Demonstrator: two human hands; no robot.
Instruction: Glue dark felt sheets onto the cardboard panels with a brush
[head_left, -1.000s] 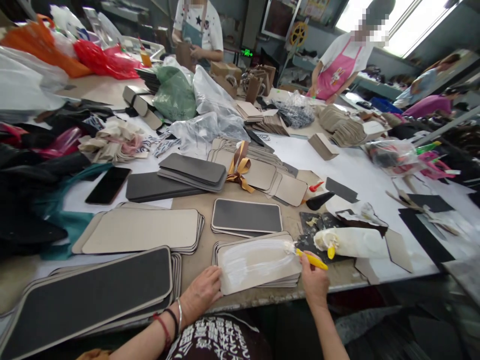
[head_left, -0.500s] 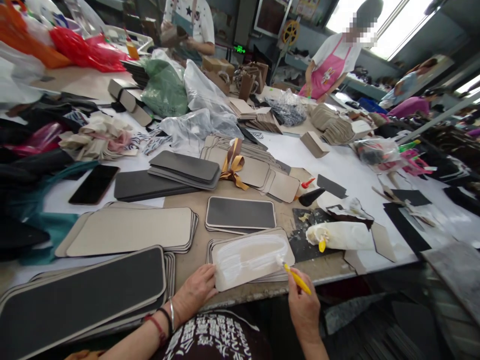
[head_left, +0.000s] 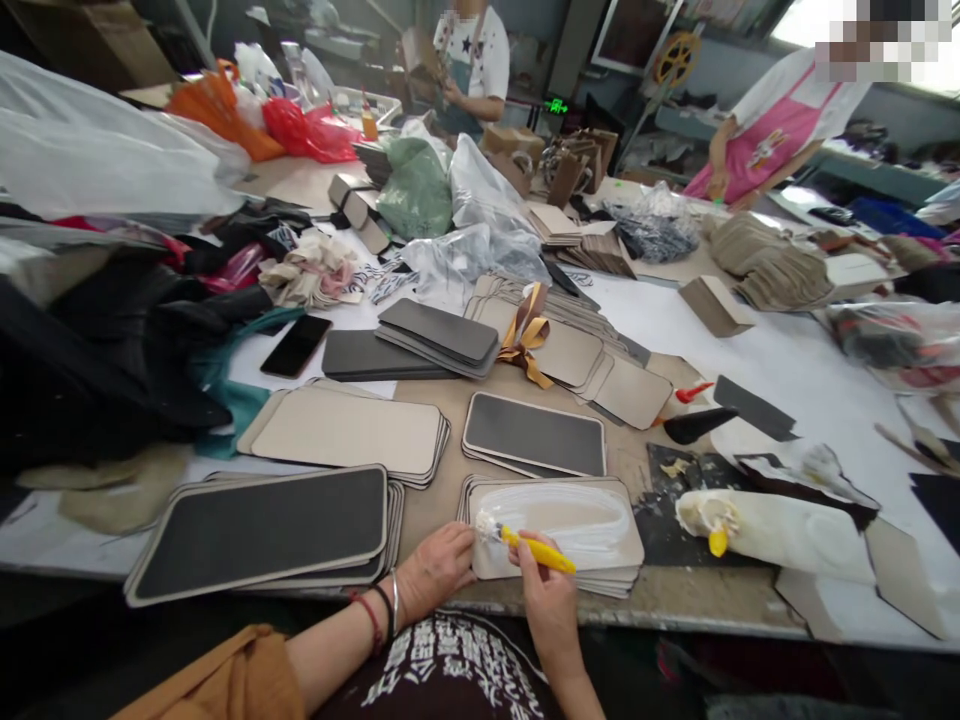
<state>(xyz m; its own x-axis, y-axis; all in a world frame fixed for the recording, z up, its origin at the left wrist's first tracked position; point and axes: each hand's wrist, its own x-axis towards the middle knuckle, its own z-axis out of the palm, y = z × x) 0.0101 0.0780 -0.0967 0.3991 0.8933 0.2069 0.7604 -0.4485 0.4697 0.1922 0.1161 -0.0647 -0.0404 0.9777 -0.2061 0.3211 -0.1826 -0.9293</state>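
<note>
The top beige panel [head_left: 559, 562] lies flat on a small stack at the near edge of the desk [head_left: 697, 595], its face partly covered by white paste [head_left: 577, 503] in long looping strokes. Thinner or bare areas are noted along the near edge, at the right-hand corners and in a strip through the middle. The head of the yellow-handled brush [head_left: 547, 555] is placed at the panel's left end, close to the fingertips at that side. For an even coat, it is judged that the brush should be kept low and drawn in overlapping strokes out to the rounded corners, with light pressure, so that no ridges are left and the sheets beneath are not smeared; the steadying fingers are best kept clear of the wet face. The brush handle is held in the right hand [head_left: 551, 610], thumb and fingers closed around it. The left hand [head_left: 439, 565] is set at the panel's left edge, fingers close together and touching it; whether the edge is pinched or only pressed cannot be told. A dark-faced panel [head_left: 534, 433] is located just behind the work, and a larger dark-faced stack [head_left: 262, 530] to the left. To the right, a white container [head_left: 795, 535] is laid on its side, with paste around its mouth.
</note>
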